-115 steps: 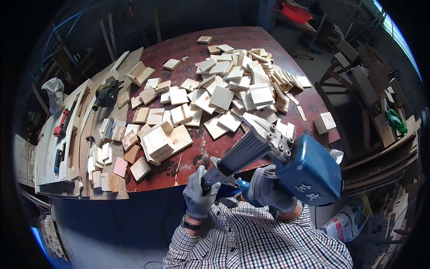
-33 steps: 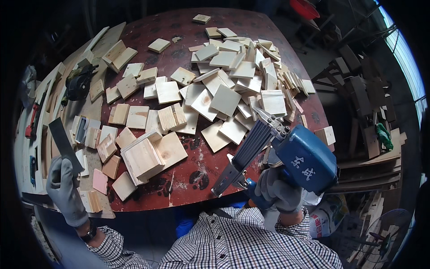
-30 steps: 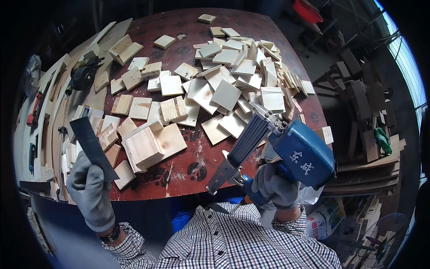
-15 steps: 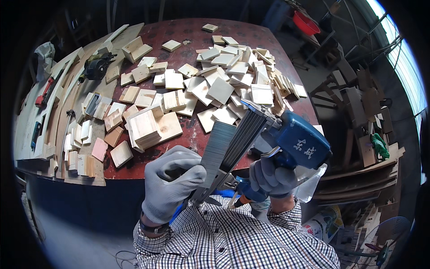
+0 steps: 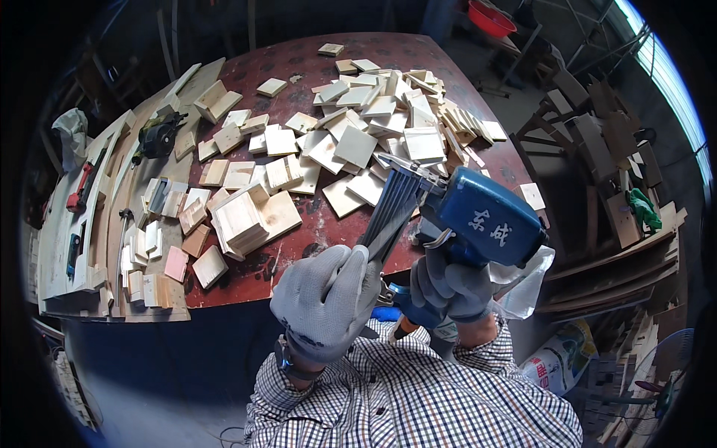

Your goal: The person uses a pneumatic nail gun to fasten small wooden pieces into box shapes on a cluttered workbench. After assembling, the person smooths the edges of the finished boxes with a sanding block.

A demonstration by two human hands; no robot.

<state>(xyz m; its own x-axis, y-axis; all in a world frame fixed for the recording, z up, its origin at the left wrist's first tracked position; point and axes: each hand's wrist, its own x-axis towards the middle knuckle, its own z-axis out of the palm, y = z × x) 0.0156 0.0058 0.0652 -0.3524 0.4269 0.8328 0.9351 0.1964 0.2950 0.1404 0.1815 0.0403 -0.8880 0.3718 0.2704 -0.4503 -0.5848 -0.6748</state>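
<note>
A blue nail gun (image 5: 489, 216) is held up in front of my chest, over the near table edge. My right hand (image 5: 452, 287), in a grey glove, is wrapped round its handle. The long metal magazine (image 5: 392, 205) slants down from the gun's head toward my shirt. On its lower part, my gloved left hand (image 5: 321, 299) is closed, thumb and fingers pressed together at the rail. A thin grey band shows along the magazine by the fingertips; the rest of what lies there is hidden by the hand.
Beyond the gun, a heap of wooden squares (image 5: 355, 145) covers much of the red table (image 5: 321, 239). Joined wood blocks (image 5: 239, 220) stand left of it. A black tool (image 5: 158, 136) and a red tool (image 5: 81, 193) rest on boards at far left. Scrap wood (image 5: 597, 142) is piled at right.
The grey nail strip, held beside the magazine earlier, no longer shows apart from it. My left hand has moved right and closed at the magazine; the gun has shifted slightly left.
</note>
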